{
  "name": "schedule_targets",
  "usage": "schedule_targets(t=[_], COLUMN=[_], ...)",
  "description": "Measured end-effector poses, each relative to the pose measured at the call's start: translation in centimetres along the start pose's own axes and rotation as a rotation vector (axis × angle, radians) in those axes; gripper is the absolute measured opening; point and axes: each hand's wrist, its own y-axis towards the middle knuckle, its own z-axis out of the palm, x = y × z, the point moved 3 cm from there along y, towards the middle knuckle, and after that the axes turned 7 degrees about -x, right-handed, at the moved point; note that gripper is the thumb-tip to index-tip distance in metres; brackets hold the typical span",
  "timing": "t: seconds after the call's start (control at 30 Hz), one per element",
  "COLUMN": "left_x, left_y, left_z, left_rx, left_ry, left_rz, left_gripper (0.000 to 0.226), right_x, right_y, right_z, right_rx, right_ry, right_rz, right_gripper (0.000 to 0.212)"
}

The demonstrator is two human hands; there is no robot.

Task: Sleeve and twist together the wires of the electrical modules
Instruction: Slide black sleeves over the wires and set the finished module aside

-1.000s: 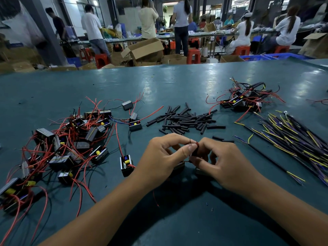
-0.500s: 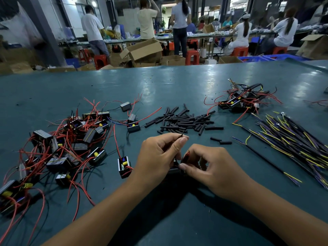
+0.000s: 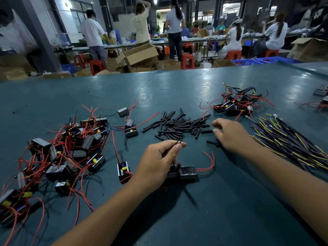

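L hand [image 3: 156, 164] pinches black wire [image 3: 178, 142] of black module [image 3: 184, 173] w/ red leads; R hand [image 3: 230, 135] fingers loose.

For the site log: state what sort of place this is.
Likely a factory assembly floor: workers at a long bench behind, cardboard boxes on the floor, and piles of wired modules and black sleeves on the table.

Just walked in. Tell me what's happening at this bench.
A person is sleeving module wires. The left hand pinches thin dark wires coming up from a black module on the green table. The right hand reaches, fingers relaxed, to the near edge of the pile of black sleeves. Unworked modules lie to the left, striped wires to the right.
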Motion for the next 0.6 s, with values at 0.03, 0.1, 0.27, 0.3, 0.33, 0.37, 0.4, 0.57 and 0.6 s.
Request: schedule_targets(t=[0.03,0.1,0.27,0.3,0.33,0.37,0.4,0.57,0.6], left_x=[0.0,0.0,-0.2,-0.3,-0.4,-0.5,-0.6,-1.0,-1.1], left_y=[0.0,0.0,0.1,0.1,0.1,0.1,0.0,-0.1,-0.1], left_z=[0.0,-0.1,0.1,0.2,0.2,0.2,0.2,0.2,0.2], left_rx=[-0.001,0.011,0.051,0.058,0.064,0.066,0.068,0.074,0.071], left_ry=[0.007,0.017,0.005,-0.012,-0.028,-0.041,-0.049,-0.070,-0.073], left_rz=[0.007,0.016,0.004,-0.005,-0.008,-0.006,0.002,-0.024,-0.035], left_gripper=[0.027,0.031,0.031,0.030,0.030,0.030,0.028,0.024,0.024], right_x=[-0.4,-0.5,0.4,0.7,1.1,1.5,2.1,5.7,6.1], right_y=[0.7,1.5,1.3,0.9,0.4,-0.3,-1.1,-5.7,-6.3], right_z=[0.4,0.6,-0.1,-0.5,-1.1,-1.8,-2.3,-3.7,-3.9], right_rx=[0.040,0.068,-0.025,-0.066,-0.127,-0.177,-0.186,-0.027,-0.013], right_ry=[-0.125,-0.319,-0.503,-0.404,-0.228,-0.008,0.240,1.225,1.256], right_rz=[-0.016,-0.088,-0.244,-0.244,-0.217,-0.168,-0.103,0.076,0.064], right_gripper=[0.029,0.028,0.019,0.017,0.014,0.009,0.005,0.024,0.029])
